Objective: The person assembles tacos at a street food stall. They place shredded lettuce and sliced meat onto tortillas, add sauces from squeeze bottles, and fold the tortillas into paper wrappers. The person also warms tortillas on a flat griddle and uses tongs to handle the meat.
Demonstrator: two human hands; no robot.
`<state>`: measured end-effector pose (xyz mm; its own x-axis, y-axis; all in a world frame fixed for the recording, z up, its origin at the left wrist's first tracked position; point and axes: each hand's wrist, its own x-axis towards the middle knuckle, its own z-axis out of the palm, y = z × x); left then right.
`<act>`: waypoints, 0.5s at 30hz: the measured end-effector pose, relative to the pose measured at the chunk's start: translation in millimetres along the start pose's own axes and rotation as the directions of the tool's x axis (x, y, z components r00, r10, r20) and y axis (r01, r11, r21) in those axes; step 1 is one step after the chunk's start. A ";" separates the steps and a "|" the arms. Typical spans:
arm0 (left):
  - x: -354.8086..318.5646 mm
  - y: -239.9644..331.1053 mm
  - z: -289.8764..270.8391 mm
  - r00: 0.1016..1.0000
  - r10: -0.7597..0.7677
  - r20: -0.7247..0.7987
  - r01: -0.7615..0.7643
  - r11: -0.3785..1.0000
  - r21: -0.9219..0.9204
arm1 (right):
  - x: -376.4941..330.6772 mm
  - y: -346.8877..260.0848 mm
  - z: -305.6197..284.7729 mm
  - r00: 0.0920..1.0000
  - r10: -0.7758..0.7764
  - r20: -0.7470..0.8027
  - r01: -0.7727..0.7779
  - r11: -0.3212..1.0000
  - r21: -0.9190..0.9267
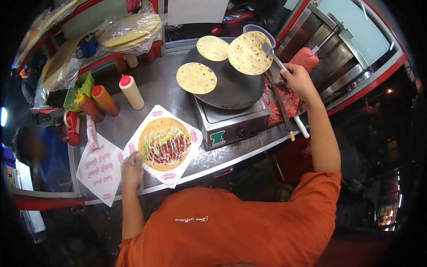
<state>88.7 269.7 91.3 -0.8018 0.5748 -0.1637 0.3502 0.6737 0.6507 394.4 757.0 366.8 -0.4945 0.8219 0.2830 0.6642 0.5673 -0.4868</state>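
Observation:
My right hand (297,80) grips dark-handled metal tongs (274,57). Their toothed end lies over the right edge of a browned tortilla (249,55), which looks raised and tilted above the round black griddle (227,100). Two other tortillas, one at the back (213,48) and one at the left (196,78), lie on the griddle. Thinly gloved, my left hand (132,169) pinches the left edge of a printed white paper sheet (183,162). On that paper an open tortilla (149,134) carries shredded lettuce, reddish meat and white sauce stripes.
Three squeeze bottles, white (132,92), orange (106,101) and brown-red (90,108), stand at the left. More printed paper (100,169) lies beside my left hand. A long knife (280,103) rests over chopped meat (291,103), near a vertical grill (329,42). Bagged tortillas (131,31) fill a shelf.

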 end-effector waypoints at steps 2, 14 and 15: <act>-2.3 4.0 -0.7 1.000 0.023 -0.006 -0.023 0.999 0.047 | -5.9 -2.4 -24.5 0.979 0.056 0.198 0.000 0.962 -0.273; 1.1 -9.4 16.0 0.996 -0.075 -0.042 0.067 0.983 -0.174 | 1.0 -32.4 -3.6 0.810 -0.411 0.418 0.586 0.580 -0.566; 1.7 -10.8 17.6 0.994 -0.102 -0.039 0.092 0.972 -0.218 | 26.0 -38.1 -28.0 0.845 -0.318 0.430 0.523 0.659 -0.540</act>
<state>92.0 271.6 70.9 -0.8516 0.4843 -0.2006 0.1612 0.6061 0.7789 371.8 758.2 415.8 -0.8703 0.4911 0.0387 0.4819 0.8325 0.2733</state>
